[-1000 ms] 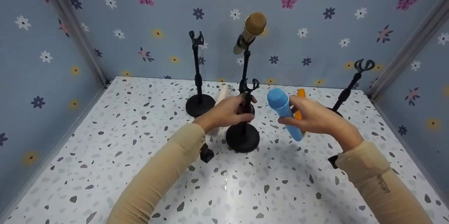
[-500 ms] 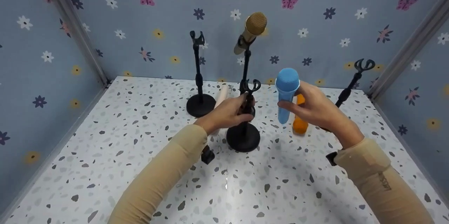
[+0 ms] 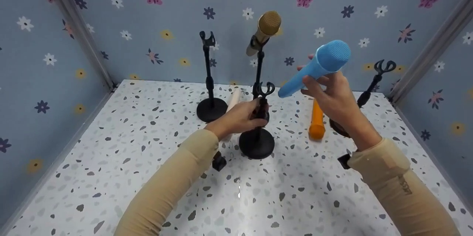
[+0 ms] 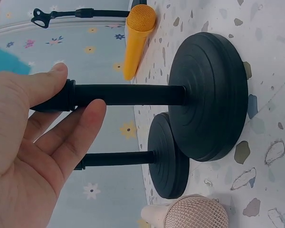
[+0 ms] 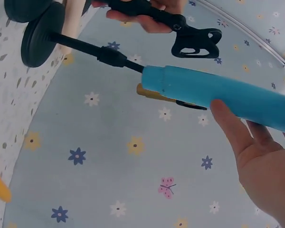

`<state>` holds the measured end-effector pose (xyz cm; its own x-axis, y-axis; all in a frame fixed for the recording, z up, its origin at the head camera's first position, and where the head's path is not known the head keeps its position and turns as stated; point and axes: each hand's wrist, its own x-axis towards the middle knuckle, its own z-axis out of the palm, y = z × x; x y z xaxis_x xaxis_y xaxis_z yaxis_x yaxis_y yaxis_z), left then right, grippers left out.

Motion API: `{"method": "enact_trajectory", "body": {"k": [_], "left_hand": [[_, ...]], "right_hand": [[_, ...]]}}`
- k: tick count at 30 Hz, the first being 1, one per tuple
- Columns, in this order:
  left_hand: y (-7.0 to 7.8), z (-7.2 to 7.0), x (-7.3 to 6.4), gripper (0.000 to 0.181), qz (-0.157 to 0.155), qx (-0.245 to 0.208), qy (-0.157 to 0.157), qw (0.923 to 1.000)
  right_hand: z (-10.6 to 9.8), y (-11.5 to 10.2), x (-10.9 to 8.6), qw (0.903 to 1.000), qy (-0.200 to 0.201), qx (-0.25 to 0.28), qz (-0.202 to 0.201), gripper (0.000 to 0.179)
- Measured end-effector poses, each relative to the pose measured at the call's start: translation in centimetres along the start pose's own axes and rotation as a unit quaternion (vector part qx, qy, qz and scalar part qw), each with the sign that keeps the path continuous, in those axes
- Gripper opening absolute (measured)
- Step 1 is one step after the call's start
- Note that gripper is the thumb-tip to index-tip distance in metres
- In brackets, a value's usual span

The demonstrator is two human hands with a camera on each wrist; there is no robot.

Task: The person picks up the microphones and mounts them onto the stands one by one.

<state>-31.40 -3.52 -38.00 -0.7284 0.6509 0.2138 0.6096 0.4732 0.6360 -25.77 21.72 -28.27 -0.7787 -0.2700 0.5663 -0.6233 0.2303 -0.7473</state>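
My left hand (image 3: 239,118) grips the pole of the front black microphone stand (image 3: 257,143), just below its curved clip, which holds nothing. In the left wrist view the thumb and fingers wrap the collar of this stand's pole (image 4: 128,95), and its round base sits on the table. Up to the right, my right hand (image 3: 335,97) holds a blue microphone (image 3: 319,66) by its handle, in the air. Its mesh head points up and right, while its tail end slants down toward the front stand's clip. In the right wrist view, the blue handle (image 5: 218,92) lies across the fingers, near the clip.
A gold microphone (image 3: 269,23) rests in the stand behind. Other black stands with bare clips stand at back left (image 3: 210,110) and right (image 3: 364,98). An orange microphone (image 3: 316,123) and a pale pink microphone (image 4: 197,216) lie on the speckled table. Patterned walls enclose it.
My right hand has lifted the blue microphone up and to the right, tilting its head rightward and swinging its tail left. The orange microphone shows more fully. My left hand has stayed on the stand.
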Motion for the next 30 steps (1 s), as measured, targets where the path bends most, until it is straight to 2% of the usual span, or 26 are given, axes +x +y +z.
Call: {"method": "enact_trajectory", "body": {"k": [2,4,7,9,12,16,20,23,27,30], "left_hand": [[0.0,0.0,0.0,0.030,0.003,-0.003,0.001,1.0000],[-0.1,0.1,0.0,0.030,0.003,-0.011,0.000,0.9999],[0.0,0.0,-0.1,0.029,-0.001,-0.025,-0.003,0.9997],[0.0,0.0,-0.1,0.028,-0.007,-0.029,-0.005,0.9995],[0.1,0.0,-0.1,0.027,-0.012,-0.021,-0.007,0.9997],[0.1,-0.1,-0.1,0.027,-0.014,-0.015,-0.011,0.9997],[-0.1,-0.1,-0.1,0.027,-0.002,-0.016,-0.013,0.9998],[-0.2,-0.1,-0.2,0.029,0.005,-0.023,-0.013,0.9996],[-0.1,-0.1,-0.2,0.030,0.008,-0.032,-0.009,0.9994],[-0.2,0.1,-0.1,0.030,0.007,-0.030,-0.004,0.9995]], "right_hand": [[0.3,-0.4,0.3,0.9972,0.028,0.067,-0.016,0.049],[0.5,-0.9,0.4,0.9916,0.055,0.109,-0.042,0.048],[0.9,-1.5,0.6,0.9859,0.090,0.120,-0.074,0.049],[1.1,-1.8,0.6,0.9830,0.105,0.127,-0.080,0.048],[1.4,-2.3,0.7,0.9805,0.110,0.143,-0.080,0.047],[2.1,-2.3,1.0,0.9809,0.087,0.153,-0.082,0.051],[2.7,-2.3,1.2,0.9848,0.067,0.133,-0.089,0.065],[3.0,-2.6,1.4,0.9892,0.065,0.083,-0.102,0.073],[3.2,-3.1,1.5,0.9888,0.054,0.016,-0.138,0.069],[3.2,-3.1,1.3,0.9864,0.024,-0.025,-0.160,0.058]]}}
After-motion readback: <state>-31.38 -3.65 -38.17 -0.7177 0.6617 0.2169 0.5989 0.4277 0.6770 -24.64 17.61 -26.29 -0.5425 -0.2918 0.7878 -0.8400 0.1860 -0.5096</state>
